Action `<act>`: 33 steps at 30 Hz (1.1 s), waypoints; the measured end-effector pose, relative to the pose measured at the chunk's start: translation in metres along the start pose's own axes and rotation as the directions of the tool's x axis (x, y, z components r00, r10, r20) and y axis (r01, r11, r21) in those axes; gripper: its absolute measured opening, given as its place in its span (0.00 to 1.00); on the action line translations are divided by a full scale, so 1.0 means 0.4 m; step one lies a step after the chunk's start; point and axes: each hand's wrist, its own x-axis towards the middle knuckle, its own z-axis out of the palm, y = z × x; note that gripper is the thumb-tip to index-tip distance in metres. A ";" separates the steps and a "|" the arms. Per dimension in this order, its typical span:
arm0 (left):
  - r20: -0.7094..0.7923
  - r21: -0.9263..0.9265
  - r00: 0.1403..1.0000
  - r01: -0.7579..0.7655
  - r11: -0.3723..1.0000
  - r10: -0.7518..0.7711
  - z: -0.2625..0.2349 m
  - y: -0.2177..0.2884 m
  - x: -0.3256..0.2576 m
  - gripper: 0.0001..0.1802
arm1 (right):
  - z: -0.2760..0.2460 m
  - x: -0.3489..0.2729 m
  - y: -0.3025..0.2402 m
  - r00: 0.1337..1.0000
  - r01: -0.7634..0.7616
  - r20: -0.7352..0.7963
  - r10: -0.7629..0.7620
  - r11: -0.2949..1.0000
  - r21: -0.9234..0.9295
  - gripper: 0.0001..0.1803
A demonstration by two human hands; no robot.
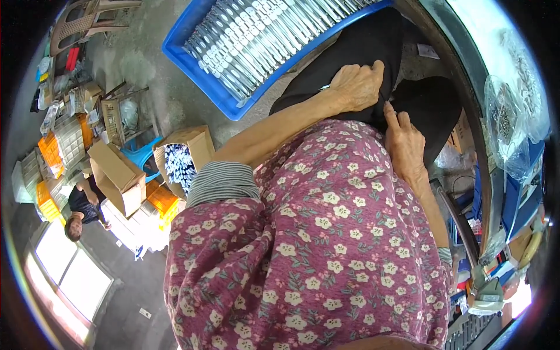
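Observation:
My left hand (357, 87) is closed over my dark-trousered lap, its fingers curled. A short bit of a slim shiny metal piece (325, 87) sticks out beside it; the rest is hidden by the hand. Just to the right, my right hand (404, 140) rests on the lap, index finger stretched toward the left hand and the others partly bent. Nothing shows in its fingers. Beyond my left forearm, a blue tray (217, 104) holds rows of long slim metal pieces (248, 35) with oval ends.
A dark-edged workbench (475, 64) runs along the right, with a clear plastic bag of small metal parts (506, 119) on it. At left stand open cardboard boxes (116, 175), one box (201, 146) filled with blue-and-white pieces. A person (87, 201) is farther left, near orange crates. A plastic chair (73, 26) stands far left.

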 end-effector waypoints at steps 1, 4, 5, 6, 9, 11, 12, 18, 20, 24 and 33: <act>-0.014 -0.008 1.000 -0.003 1.000 0.003 0.001 -0.001 0.001 0.09 | 0.001 0.002 -0.004 0.998 -0.059 0.031 0.058 0.997 0.044 0.26; -0.027 0.034 0.999 -0.038 0.999 0.039 0.002 -0.003 -0.003 0.09 | -0.010 0.012 -0.006 0.987 -0.156 0.060 0.146 0.962 0.225 0.24; -0.025 0.034 0.999 -0.039 0.999 0.039 0.000 -0.005 -0.003 0.09 | -0.013 0.016 -0.007 0.983 -0.185 0.060 0.176 0.915 0.359 0.22; -0.014 0.029 0.999 -0.033 0.999 0.033 -0.003 -0.004 0.000 0.09 | -0.003 0.016 -0.005 0.982 -0.189 0.059 0.180 0.914 0.358 0.22; -0.011 0.021 1.000 -0.028 0.999 0.028 -0.002 -0.006 0.003 0.09 | 0.023 0.015 -0.002 0.963 -0.110 -0.131 0.236 0.788 0.606 0.20; -0.022 0.020 0.999 -0.026 0.999 0.027 0.005 -0.011 0.003 0.09 | 0.018 0.019 -0.002 0.917 -0.306 0.114 0.381 0.492 0.815 0.20; -0.043 0.028 0.999 -0.028 0.999 0.030 0.006 -0.013 0.003 0.09 | 0.011 0.023 -0.002 0.900 -0.336 0.185 0.394 0.357 0.872 0.20; -0.077 0.040 0.996 -0.043 0.998 0.046 0.009 -0.008 0.005 0.09 | -0.013 0.025 0.012 0.726 -0.420 0.604 0.329 -0.484 0.768 0.23; -0.112 0.047 0.992 -0.051 0.998 0.056 0.018 -0.009 0.005 0.09 | 0.000 0.019 0.023 0.720 -0.319 0.661 0.212 -0.744 0.587 0.23; -0.105 0.044 0.994 -0.027 0.999 0.032 0.024 -0.008 0.009 0.11 | 0.028 0.008 0.050 0.760 -0.275 0.649 0.029 -0.891 0.362 0.19; -0.127 -0.046 0.990 0.049 0.998 -0.055 0.009 -0.013 0.012 0.07 | -0.018 -0.013 0.004 0.837 -0.388 0.412 0.360 -0.138 0.911 0.21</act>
